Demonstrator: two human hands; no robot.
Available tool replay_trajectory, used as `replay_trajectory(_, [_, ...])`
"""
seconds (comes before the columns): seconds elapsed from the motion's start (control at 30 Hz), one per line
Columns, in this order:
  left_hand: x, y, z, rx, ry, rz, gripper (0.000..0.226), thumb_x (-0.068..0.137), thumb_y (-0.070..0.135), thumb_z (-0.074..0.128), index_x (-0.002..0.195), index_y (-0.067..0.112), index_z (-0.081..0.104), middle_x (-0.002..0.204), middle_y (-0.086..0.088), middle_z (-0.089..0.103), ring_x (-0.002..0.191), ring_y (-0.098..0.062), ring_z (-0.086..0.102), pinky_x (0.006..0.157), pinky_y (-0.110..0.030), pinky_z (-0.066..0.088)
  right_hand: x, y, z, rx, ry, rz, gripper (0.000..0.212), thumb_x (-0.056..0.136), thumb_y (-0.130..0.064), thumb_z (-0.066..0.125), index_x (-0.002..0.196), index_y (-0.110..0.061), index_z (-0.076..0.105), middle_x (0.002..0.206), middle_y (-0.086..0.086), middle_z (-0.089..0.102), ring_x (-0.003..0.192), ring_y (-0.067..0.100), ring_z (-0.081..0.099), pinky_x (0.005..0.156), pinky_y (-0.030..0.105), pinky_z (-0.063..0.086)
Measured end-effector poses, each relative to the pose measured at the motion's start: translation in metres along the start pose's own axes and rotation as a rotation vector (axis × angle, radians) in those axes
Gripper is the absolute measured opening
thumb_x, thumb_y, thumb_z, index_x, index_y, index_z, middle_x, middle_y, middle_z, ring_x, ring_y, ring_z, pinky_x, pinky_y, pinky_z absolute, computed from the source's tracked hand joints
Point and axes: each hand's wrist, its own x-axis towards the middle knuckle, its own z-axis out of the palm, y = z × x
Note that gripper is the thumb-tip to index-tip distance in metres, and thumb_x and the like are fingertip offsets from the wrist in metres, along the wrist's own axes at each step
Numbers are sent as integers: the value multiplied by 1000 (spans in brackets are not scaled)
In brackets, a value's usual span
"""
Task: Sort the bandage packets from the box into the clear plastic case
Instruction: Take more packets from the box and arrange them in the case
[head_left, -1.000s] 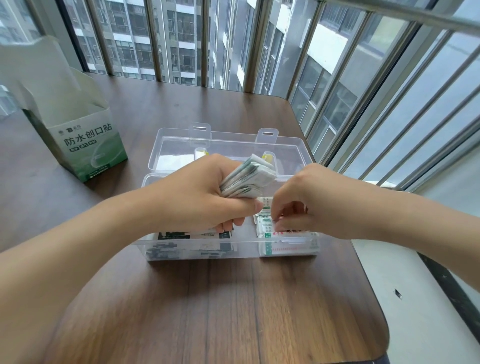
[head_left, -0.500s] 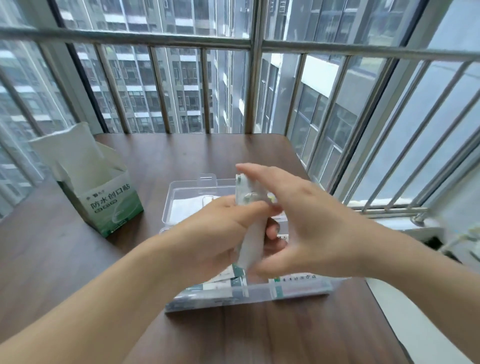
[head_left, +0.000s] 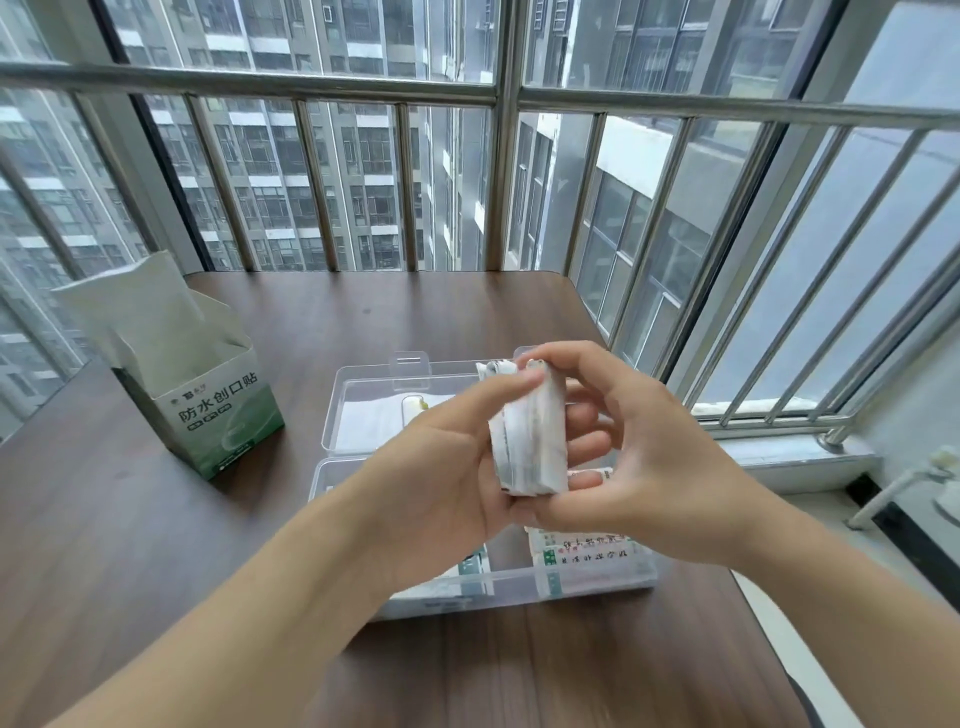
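Above the clear plastic case (head_left: 358, 415), both hands gripped a stack of bandage packets (head_left: 530, 436): left hand (head_left: 441, 467) pinching its side, right hand (head_left: 623, 447) clasping its ends. Light, slippery and loose, it probably needed squeezing across the faces.

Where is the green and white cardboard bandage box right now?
In the head view, the green and white cardboard bandage box stands open on the left of the brown wooden table, beside the clear plastic case and apart from both hands.

Dark wooden table (head_left: 363, 322) beneath. Metal window railing (head_left: 311, 88) beyond, past the fingertips. Grey apartment towers (head_left: 322, 171) outside.
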Motion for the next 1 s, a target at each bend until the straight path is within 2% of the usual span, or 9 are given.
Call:
replay_trajectory(0.2, [3,-3,-10,180,89,87,45,93,14,57,134,-5,52,119,-21,63,125,-41,58,104,-52,49,0,7,1,105,-34,57,99,51,-19,100,136,-38,53,114,0,68,102,22,69,91,44,58])
replay_trajectory(0.3, [2,-6,-8,198,103,102,36,96,8,55,130,-4,55,127,-27,63,123,-41,59,103,-52,49,-3,7,-3,61,-42,87,104,53,-25,99,143,-35,48,117,-4,68,110,16,66,94,37,56])
replay_trajectory(0.37, [1,-7,-7,155,86,91,31,97,7,53,126,-2,58,126,-27,64,112,-35,66,94,-47,56,-2,4,-7,161,-22,128,94,61,-40,93,144,-29,49,123,-4,68,115,15,65,93,34,56])
replay_trajectory(0.43, [0,-8,-7,63,43,88,26,98,8,52,121,2,63,113,-22,72,100,-27,72,79,-41,61,0,2,-8,206,50,188,69,80,-44,77,141,-23,53,121,-5,71,103,18,71,89,34,59])
replay_trajectory(0.53, [1,-8,-6,12,11,86,26,98,9,52,119,2,64,113,-19,73,102,-28,72,78,-42,62,4,1,-3,304,111,265,41,90,-18,68,131,-16,63,111,3,75,94,21,74,83,33,61])
replay_trajectory(0.6, [3,-9,-9,36,43,99,27,96,10,56,120,1,65,117,-24,70,103,-32,71,80,-44,61,5,0,1,465,168,300,35,83,-10,72,118,-9,69,103,9,77,93,25,75,77,33,62])
replay_trajectory(0.73, [6,-11,-10,106,144,144,28,90,12,64,117,3,69,109,-20,73,90,-26,72,75,-35,62,5,2,4,668,291,337,33,68,-9,75,98,3,72,92,15,77,84,28,76,70,33,63])
replay_trajectory(0.87, [8,-12,-6,150,213,195,41,79,19,73,115,2,69,102,-15,76,86,-23,74,66,-29,60,6,6,8,714,291,392,28,64,-19,78,88,-6,78,90,12,76,81,25,69,71,32,57])
replay_trajectory(1.0, [6,-10,-3,123,210,153,34,93,30,61,106,0,70,98,-17,76,85,-27,74,73,-35,62,6,6,9,764,301,400,22,70,-15,74,86,-1,76,75,9,69,53,10,52,37,14,31])
